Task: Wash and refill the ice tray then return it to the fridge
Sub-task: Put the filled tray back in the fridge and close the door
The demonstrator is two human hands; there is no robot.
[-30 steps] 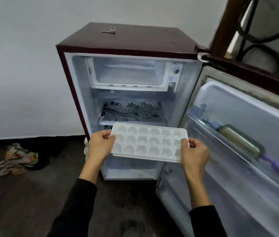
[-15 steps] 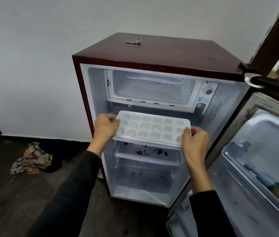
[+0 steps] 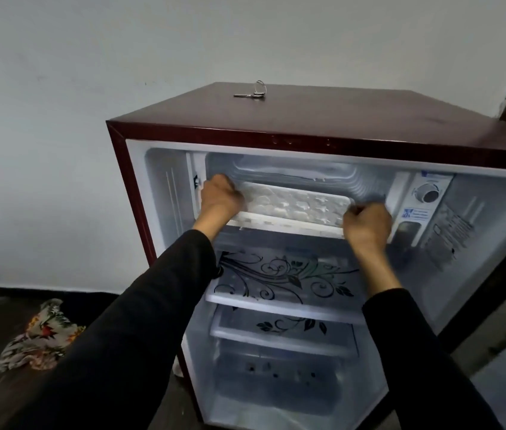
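Your left hand and right hand both have a curled grip on the short ends of the ice tray. Between the two grips the tray sits level, partway into the freezer compartment at the top of the open fridge. Below your grips is the floral-print shelf. Keys lie on the fridge top, above.

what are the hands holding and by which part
The ice tray, by its two short ends: left hand on the left end, right hand on the right.
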